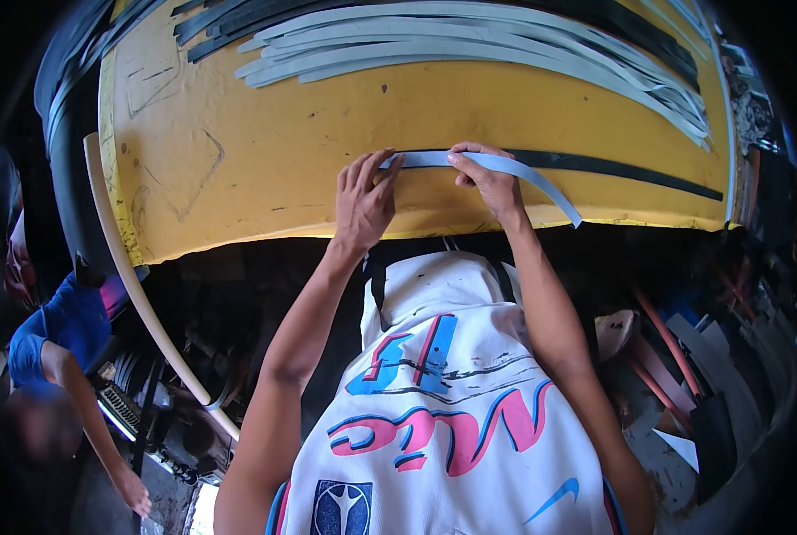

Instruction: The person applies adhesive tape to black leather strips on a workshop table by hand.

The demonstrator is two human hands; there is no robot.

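A light grey-blue strip (429, 160) is stretched between my two hands over the yellow table top. My left hand (365, 198) pinches its left end between thumb and fingers. Farther along the strip, my right hand (490, 178) grips it between thumb and forefinger. The strip's free end curves down to the right, past my right wrist to the table's front edge. Behind it a black strip (612, 166) lies on the table, running out to the right; its left part is mostly covered by the light strip and my hands.
At the table's back lie a bundle of pale strips (470, 40) and black strips (264, 25). A cream pipe (148, 303) curves past the left edge of the yellow table (264, 196). A person in a blue shirt (59, 325) is at lower left. Sheets and scraps (715, 401) stand at right.
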